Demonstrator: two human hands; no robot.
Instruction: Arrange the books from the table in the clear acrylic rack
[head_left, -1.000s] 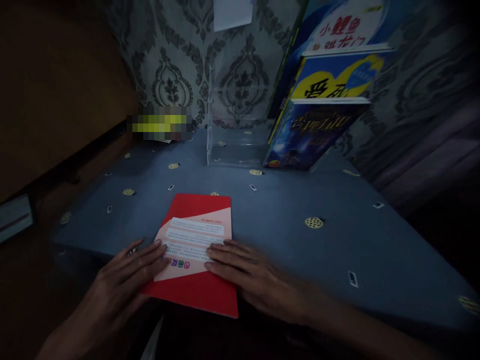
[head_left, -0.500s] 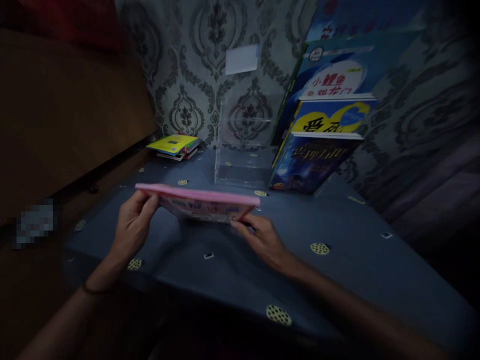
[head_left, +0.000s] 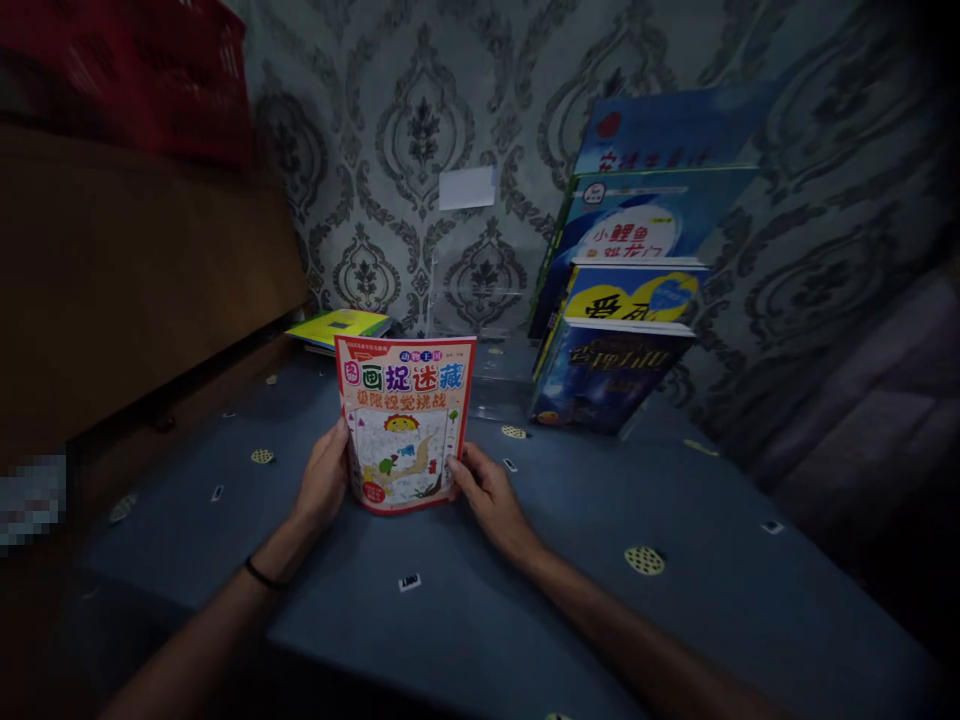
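Observation:
A thin children's book (head_left: 405,430) with a red border and a colourful cartoon cover stands upright over the table, its front facing me. My left hand (head_left: 326,478) grips its left edge, with the fingers partly hidden behind it. On the opposite edge, my right hand (head_left: 491,500) holds the book low, thumb on the cover. Just behind it is a clear acrylic stand (head_left: 487,400), its lower left part covered by the book. To the right, several books rise in steps, the dark blue book (head_left: 611,385) foremost.
A dark blue patterned cloth (head_left: 555,610) covers the table. At the back left lies a small pile of books topped by a yellow one (head_left: 341,325). A red basket (head_left: 150,80) sits on a brown box (head_left: 142,250) at left. Patterned wallpaper (head_left: 420,120) is behind.
The book has gone from tilted nearly edge-on to upright with its cover facing me. Both hands still hold its sides. The camera view has tipped upward.

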